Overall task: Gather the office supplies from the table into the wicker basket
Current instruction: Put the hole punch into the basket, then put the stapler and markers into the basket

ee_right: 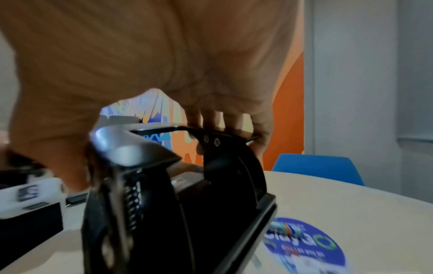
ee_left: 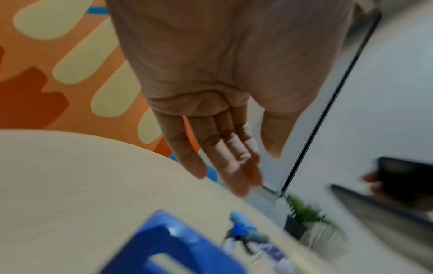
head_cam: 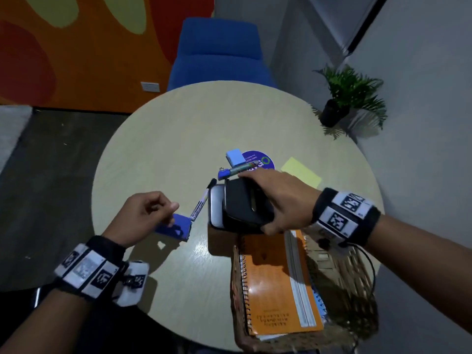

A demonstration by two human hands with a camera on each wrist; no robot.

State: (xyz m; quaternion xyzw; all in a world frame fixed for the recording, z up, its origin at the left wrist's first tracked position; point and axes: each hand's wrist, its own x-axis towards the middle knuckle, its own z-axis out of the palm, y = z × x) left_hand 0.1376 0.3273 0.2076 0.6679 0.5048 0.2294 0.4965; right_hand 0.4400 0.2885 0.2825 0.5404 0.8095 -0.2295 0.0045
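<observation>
My right hand (head_cam: 255, 203) grips a black hole punch (head_cam: 240, 208) (ee_right: 164, 204) from above, fingers over its far side and thumb on the near side. It hangs just above the table at the far end of the wicker basket (head_cam: 357, 274). An orange spiral notebook (head_cam: 275, 284) lies in the basket. My left hand (head_cam: 171, 213) (ee_left: 234, 166) hovers with relaxed fingers and holds nothing, just above a small blue boxy item (head_cam: 176, 227) (ee_left: 168, 246). A marker (head_cam: 201, 200) lies between that item and the punch.
On the round table (head_cam: 158, 139) behind the punch lie a light blue pad (head_cam: 235, 157), a pen (head_cam: 237, 169), a round purple sticker (head_cam: 263, 159) (ee_right: 304, 246) and a yellow sticky note (head_cam: 301, 172). A blue chair (head_cam: 219, 52) stands beyond, a potted plant (head_cam: 350, 98) at the right.
</observation>
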